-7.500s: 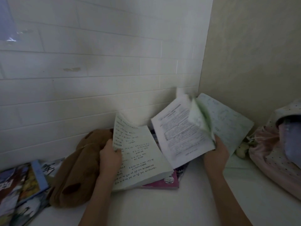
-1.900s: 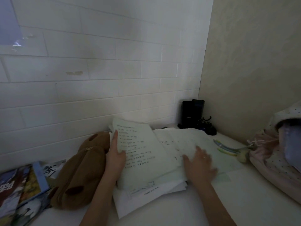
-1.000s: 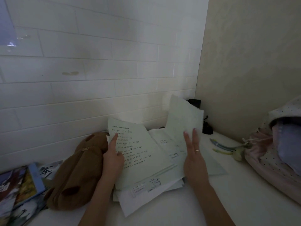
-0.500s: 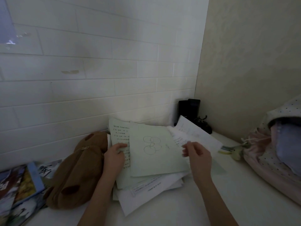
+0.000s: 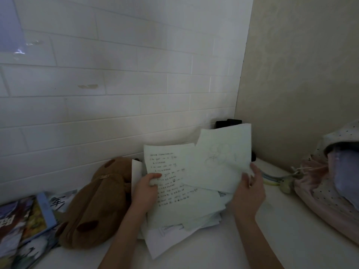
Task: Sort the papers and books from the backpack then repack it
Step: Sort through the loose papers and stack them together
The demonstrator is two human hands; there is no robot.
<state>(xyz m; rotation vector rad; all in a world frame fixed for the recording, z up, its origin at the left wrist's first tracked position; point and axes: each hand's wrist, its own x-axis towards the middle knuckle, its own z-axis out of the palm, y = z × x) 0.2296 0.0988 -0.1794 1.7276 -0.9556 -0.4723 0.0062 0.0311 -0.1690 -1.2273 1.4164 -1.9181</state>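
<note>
White counter [image 5: 272,239] in a corner, smooth and bare in the foreground, dimly lit. Two bare forearms reaching in from the bottom edge. At far left, glossy books [image 5: 25,226], colourful covers overlapping, cut off by the frame. Just beside them, a brown plush bag [image 5: 93,210], soft and rounded, with darker oval patches and a zip pull on top; touching the left side of the papers. Centre, a loose pile [image 5: 174,230] of white sheets, flat on the counter, corners sticking out unevenly, print too small to read. Left hand [image 5: 144,191] clamped on the left edge of a handwritten sheet [image 5: 171,183], thumb on top, fingers hidden behind, sheet tilted up off the pile. Right hand [image 5: 248,193] with grip pinching the lower right edge of a second sheet [image 5: 221,162], fingertips partly blurred; this one raised, slightly curled, faint looping pencil circles on it, overlapping the handwritten sheet's right side. At right, pink dotted backpack [image 5: 326,187], soft fabric, mouth open, something lavender inside, cropped by the frame. Between backpack and papers, blue and yellow strips [image 5: 270,179] and a small pale charm [image 5: 284,186], hard to make out. Behind the raised sheet, a black box [image 5: 228,123], mostly hidden. Beyond, white brick-pattern wall [image 5: 116,74] left, beige textured wall [image 5: 301,65] right.
</note>
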